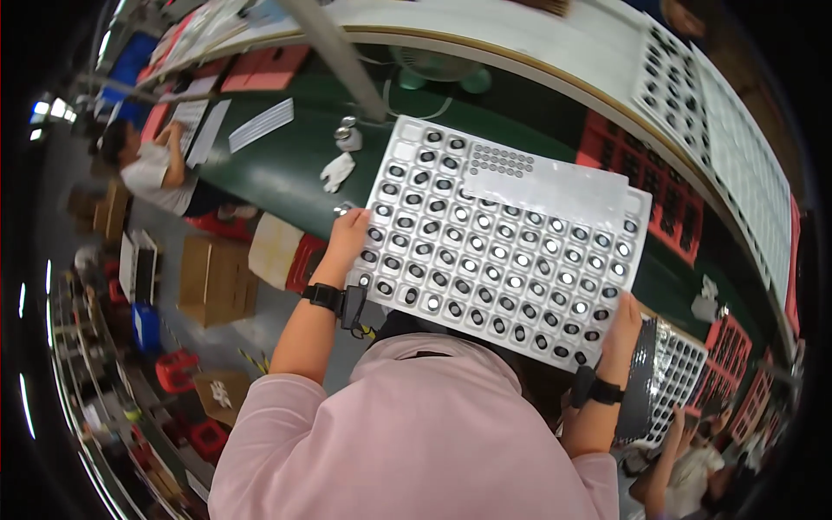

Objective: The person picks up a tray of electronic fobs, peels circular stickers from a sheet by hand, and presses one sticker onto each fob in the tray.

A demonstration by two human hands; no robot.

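Note:
A white moulded tray with rows of pockets spans the space in front of me, tilted. Most of its pockets hold a small dark oval part, some showing a bright shine. My left hand grips the tray's left edge. At the right edge, lower down, my right hand holds it too. Both hands are closed on the rim, their fingertips partly hidden underneath. Across the tray's far side lies a pale sheet with rows of small round grey pieces, covering some pockets.
Beyond the tray runs a dark green bench with a small bottle and a white crumpled cloth. A shelf and metal post stand behind. Red trays lie right. Co-workers sit left and lower right; a cardboard box stands left.

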